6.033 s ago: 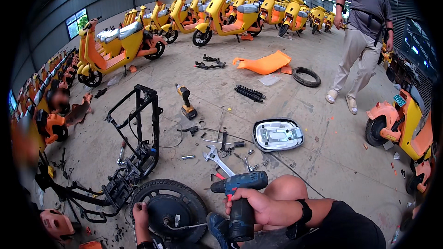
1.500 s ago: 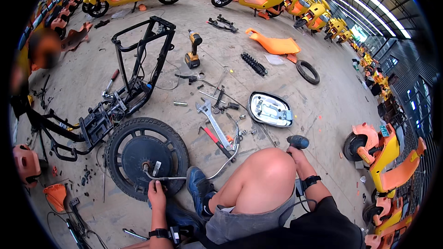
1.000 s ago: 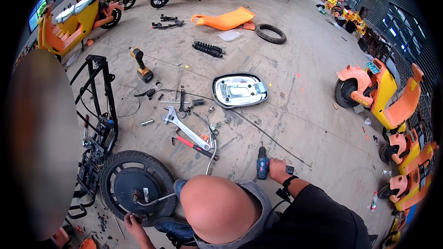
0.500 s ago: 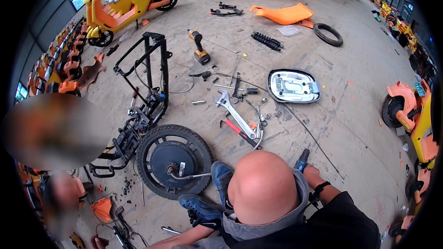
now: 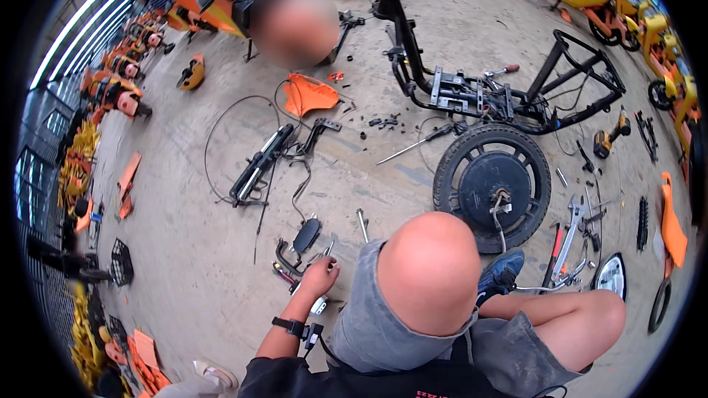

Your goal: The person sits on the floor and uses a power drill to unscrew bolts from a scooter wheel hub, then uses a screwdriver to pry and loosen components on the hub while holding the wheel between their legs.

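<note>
My left hand (image 5: 319, 278), a dark band on its wrist, reaches down left of my raised knee. Its fingers are curled over a cluster of small parts, and I cannot make out what lies in them. A thin silvery rod (image 5: 329, 248) shows just beyond the fingertips. Around the hand lie a black oval mirror (image 5: 306, 234), a curved black lever-like part (image 5: 284, 256) and a white piece (image 5: 318, 305). No part of my right hand shows. Right of my knee, a wheel with a hub motor (image 5: 493, 188) rests against the black scooter frame (image 5: 472, 96).
A shock-absorber-like fork part (image 5: 262, 166) and orange panel (image 5: 310, 96) lie ahead. At right are an adjustable wrench (image 5: 571, 232), red-handled tool (image 5: 554, 254), cordless drill (image 5: 611, 135) and headlight-like part (image 5: 611, 278). Another person's blurred head (image 5: 295, 22) is beyond; a shoe (image 5: 215, 373) is at lower left.
The view has swung left, shifting the wheel and frame rightward. My left hand is now at the small parts. My right hand, which held a blue-and-black tool, has gone out of view.
</note>
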The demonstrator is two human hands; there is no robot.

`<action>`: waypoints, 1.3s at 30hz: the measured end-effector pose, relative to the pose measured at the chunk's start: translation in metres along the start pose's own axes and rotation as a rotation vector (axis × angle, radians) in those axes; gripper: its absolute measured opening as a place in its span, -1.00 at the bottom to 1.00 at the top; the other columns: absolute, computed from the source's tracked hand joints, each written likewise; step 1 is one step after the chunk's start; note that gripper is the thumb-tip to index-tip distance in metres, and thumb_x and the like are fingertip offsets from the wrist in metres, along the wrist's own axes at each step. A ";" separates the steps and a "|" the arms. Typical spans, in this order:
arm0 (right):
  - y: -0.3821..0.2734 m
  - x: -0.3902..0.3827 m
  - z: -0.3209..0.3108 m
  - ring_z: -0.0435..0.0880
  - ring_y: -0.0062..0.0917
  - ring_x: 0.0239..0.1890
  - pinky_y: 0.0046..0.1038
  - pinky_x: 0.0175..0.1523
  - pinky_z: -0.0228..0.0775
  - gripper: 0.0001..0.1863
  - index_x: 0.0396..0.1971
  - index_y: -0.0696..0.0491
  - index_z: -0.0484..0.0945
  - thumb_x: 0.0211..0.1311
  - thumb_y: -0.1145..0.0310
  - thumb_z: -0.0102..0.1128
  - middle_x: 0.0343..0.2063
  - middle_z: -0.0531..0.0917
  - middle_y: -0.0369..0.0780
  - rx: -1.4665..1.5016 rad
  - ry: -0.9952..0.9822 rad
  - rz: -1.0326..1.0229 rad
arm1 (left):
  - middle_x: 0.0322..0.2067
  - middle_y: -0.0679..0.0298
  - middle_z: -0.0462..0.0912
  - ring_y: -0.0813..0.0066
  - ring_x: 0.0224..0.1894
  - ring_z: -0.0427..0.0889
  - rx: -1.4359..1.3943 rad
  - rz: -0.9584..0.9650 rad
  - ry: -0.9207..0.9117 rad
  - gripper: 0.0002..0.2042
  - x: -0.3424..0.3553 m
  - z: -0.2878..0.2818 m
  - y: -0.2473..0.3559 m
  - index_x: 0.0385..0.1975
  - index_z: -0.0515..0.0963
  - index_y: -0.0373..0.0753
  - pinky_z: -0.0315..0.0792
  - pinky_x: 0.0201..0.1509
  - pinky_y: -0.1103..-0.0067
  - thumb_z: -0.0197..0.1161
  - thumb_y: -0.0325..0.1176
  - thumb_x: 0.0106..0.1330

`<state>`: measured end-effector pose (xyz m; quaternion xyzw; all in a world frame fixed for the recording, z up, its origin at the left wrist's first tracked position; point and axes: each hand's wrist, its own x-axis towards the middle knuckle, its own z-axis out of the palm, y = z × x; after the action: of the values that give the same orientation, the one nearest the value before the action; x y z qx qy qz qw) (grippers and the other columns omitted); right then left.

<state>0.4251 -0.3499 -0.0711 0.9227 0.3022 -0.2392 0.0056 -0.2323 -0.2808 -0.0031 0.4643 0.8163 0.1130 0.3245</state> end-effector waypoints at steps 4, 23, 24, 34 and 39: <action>-0.058 0.001 0.011 0.69 -0.35 -0.18 -0.37 -0.08 0.51 -0.62 -0.09 0.22 0.48 0.16 0.30 0.17 -0.21 0.66 -0.08 -0.063 -0.095 -0.142 | -0.16 -0.01 0.59 0.01 -0.05 0.59 0.015 0.043 0.107 -0.59 -0.008 0.073 -0.029 -0.01 0.47 -0.25 0.48 0.02 0.26 0.22 -0.11 0.27; -0.115 -0.002 0.025 0.67 -0.41 -0.21 -0.41 -0.12 0.48 -0.62 -0.05 0.23 0.48 0.22 0.30 0.13 -0.22 0.65 -0.12 0.103 -0.199 -0.004 | -0.12 0.12 0.55 0.11 0.03 0.51 0.281 0.213 0.343 -0.73 0.287 0.054 0.096 -0.13 0.50 -0.20 0.42 0.05 0.21 0.19 -0.30 0.19; -0.116 0.002 0.023 0.67 -0.41 -0.21 -0.41 -0.13 0.48 -0.62 -0.04 0.23 0.48 0.22 0.30 0.13 -0.22 0.65 -0.12 0.125 -0.205 0.005 | -0.11 0.14 0.56 0.12 0.05 0.50 0.254 0.169 0.365 -0.73 0.301 0.059 0.107 -0.11 0.49 -0.20 0.41 0.06 0.21 0.19 -0.30 0.20; -0.121 0.017 0.011 0.66 -0.44 -0.23 -0.44 -0.15 0.47 -0.62 -0.02 0.23 0.47 0.25 0.30 0.10 -0.23 0.64 -0.15 0.303 -0.258 0.072 | -0.03 0.16 0.51 0.15 0.07 0.48 0.420 0.041 0.291 -0.71 0.362 0.089 0.119 -0.06 0.48 -0.16 0.38 0.06 0.20 0.22 -0.25 0.26; -0.108 0.012 -0.006 0.66 -0.46 -0.23 -0.45 -0.16 0.46 -0.62 -0.01 0.23 0.47 0.26 0.30 0.09 -0.24 0.64 -0.16 0.399 -0.261 0.099 | -0.07 0.15 0.51 0.11 0.03 0.49 0.424 0.164 0.361 -0.73 0.355 0.087 0.113 -0.11 0.51 -0.20 0.38 0.05 0.19 0.23 -0.24 0.26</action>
<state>0.3752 -0.2539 -0.0562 0.8805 0.2002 -0.4107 -0.1264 -0.2272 0.0660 -0.1654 0.5585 0.8261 0.0463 0.0593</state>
